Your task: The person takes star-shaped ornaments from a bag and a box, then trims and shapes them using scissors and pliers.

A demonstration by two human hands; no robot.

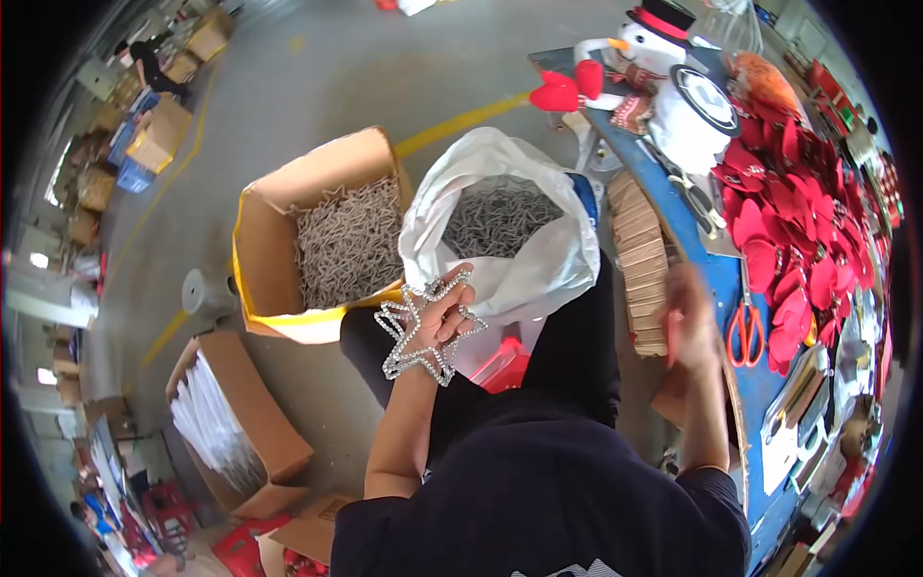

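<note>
My left hand, its fingers curled, is closed on a silver beaded star whose outline spreads around the palm and over the wrist. Whether this is one star or a few overlapping is hard to see. Just beyond that hand is a white plastic bag, open at the top, with many grey twisted pieces inside. My right hand is smeared by motion near the blue table's edge, beside a row of stacked tan card strips. Its fingers and anything in them cannot be made out.
A cardboard box of similar grey pieces stands left of the bag. Another box holds white plastic sleeves. On the blue table lie orange-handled scissors, red fabric pieces and a snowman figure.
</note>
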